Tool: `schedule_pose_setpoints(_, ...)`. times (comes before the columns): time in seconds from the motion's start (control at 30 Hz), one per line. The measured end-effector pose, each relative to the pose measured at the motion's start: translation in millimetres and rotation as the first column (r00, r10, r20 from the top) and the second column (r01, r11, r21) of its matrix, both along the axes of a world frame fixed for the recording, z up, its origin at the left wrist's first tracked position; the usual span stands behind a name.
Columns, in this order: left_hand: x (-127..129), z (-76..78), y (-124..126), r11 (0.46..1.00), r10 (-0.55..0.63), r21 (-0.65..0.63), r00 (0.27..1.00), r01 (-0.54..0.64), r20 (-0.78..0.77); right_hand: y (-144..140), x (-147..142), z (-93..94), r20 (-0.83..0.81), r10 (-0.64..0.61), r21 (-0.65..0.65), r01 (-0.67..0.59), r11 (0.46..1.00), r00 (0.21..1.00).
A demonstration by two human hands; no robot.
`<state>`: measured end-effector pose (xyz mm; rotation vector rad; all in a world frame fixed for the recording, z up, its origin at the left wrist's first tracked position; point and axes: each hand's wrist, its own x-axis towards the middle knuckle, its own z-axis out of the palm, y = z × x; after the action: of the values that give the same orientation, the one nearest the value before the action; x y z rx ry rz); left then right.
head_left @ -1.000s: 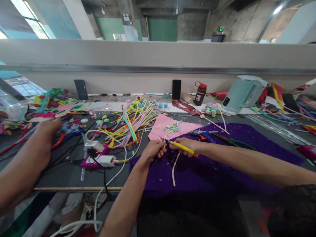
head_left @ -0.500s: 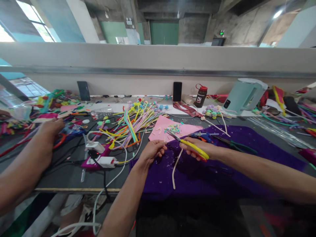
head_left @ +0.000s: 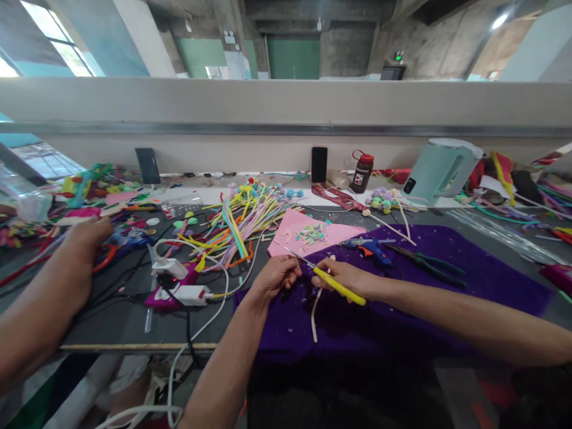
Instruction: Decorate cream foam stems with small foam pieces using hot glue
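Observation:
My right hand (head_left: pixel 342 277) grips scissors (head_left: pixel 339 288) with yellow handles, the blades pointing up and left. Closed in a pinch, my left hand (head_left: pixel 277 275) is just left of the blades; whatever its fingertips hold is too small to make out. A cream fuzzy stem (head_left: pixel 314 319) runs down from beneath my right hand over the purple cloth (head_left: pixel 286 336). I cannot tell whether that hand also holds it. Beyond the blades, small pastel cut pieces (head_left: pixel 315 232) lie on a pink sheet (head_left: pixel 286 225).
A blue glue gun (head_left: pixel 378 251) and dark green-handled pliers (head_left: pixel 440 268) lie right of my hand. Colourful stems (head_left: pixel 250 223), a power strip (head_left: pixel 190 295) and cables are to the left. Another person's hand (head_left: pixel 89 238) works at far left. A kettle (head_left: pixel 440 173) and bottle (head_left: pixel 363 174) stand behind.
My right hand with the scissors has moved left and slightly down, bringing the blades over my left fingertips. The glue gun shows more fully. My left hand has hardly moved.

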<state>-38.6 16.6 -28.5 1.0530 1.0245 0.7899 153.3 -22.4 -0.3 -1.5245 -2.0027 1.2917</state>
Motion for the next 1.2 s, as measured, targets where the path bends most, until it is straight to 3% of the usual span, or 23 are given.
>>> schedule_pose_setpoints(0.1,-1,-1.7,2,1.0,0.005,-0.008,1.0,-0.005,-0.018,4,-3,-3.3,-0.035,-0.021,-0.008,0.021,1.0,0.999)
schedule_pose_setpoints(0.3,-1,-9.2,7,0.999,0.017,-0.034,0.996,-0.02,-0.09,10,-10,14.6,0.053,-0.058,-0.181,0.066,0.981,0.997)
schedule_pose_setpoints(0.43,0,-12.1,9,0.999,0.015,-0.042,0.991,-0.021,-0.131,14,-11,15.9,0.048,-0.055,-0.25,0.066,0.966,0.997)
schedule_pose_setpoints(0.7,-3,-10.4,8,0.998,0.03,-0.048,0.998,-0.033,-0.062,11,14,15.0,-0.078,-0.078,-0.3,0.051,0.953,0.994)
schedule_pose_setpoints(0.83,-4,-8.6,7,0.998,0.048,-0.052,0.999,-0.047,0.005,0,40,24.4,-0.135,-0.106,-0.183,0.08,0.98,0.985)
schedule_pose_setpoints(0.93,-4,-8.0,7,0.997,0.064,-0.04,0.997,-0.062,0.032,-8,64,25.0,-0.054,-0.116,-0.017,0.115,0.993,0.992)
schedule_pose_setpoints(1.03,-4,-7.2,6,0.996,0.093,-0.011,0.995,-0.093,0.035,-10,94,16.6,0.101,-0.164,0.207,0.14,0.968,0.981)
schedule_pose_setpoints(1.1,-4,-6.3,6,0.993,0.118,0.02,0.993,-0.119,0.025,-8,119,6.8,0.282,-0.241,0.299,0.154,0.942,0.929)
schedule_pose_setpoints(1.2,-5,-4.6,6,0.974,0.199,0.117,0.979,-0.194,-0.032,-4,162,-10.2,0.527,-0.385,0.39,0.187,0.902,0.757)
